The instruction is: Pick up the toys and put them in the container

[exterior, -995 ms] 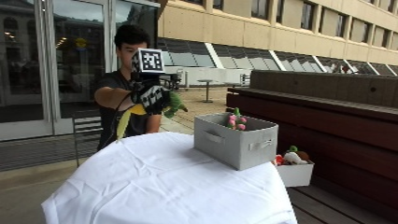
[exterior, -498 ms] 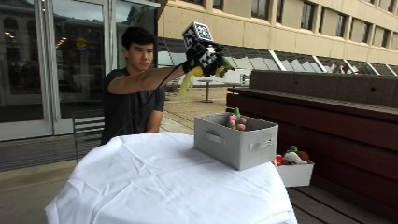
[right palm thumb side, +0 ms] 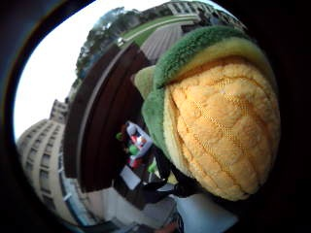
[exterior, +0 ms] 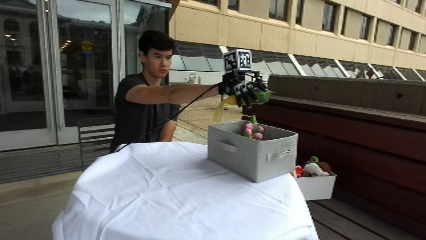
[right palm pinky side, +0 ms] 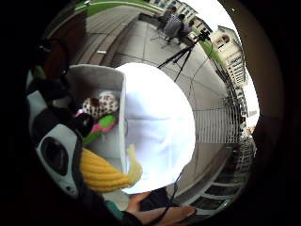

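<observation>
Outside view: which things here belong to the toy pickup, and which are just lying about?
Part of the job:
- gloved right hand, holding the plush corn toy above the bin
- grey fabric bin on the table, the container
- pink and green toy already sticking out of it

Just lying about:
- white tablecloth
- small white box of other items beside the table
- chair behind it

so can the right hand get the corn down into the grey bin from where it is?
Probably yes. The right hand holds the corn toy above the grey bin, whose top is open; the toys inside leave room beside them.
</observation>
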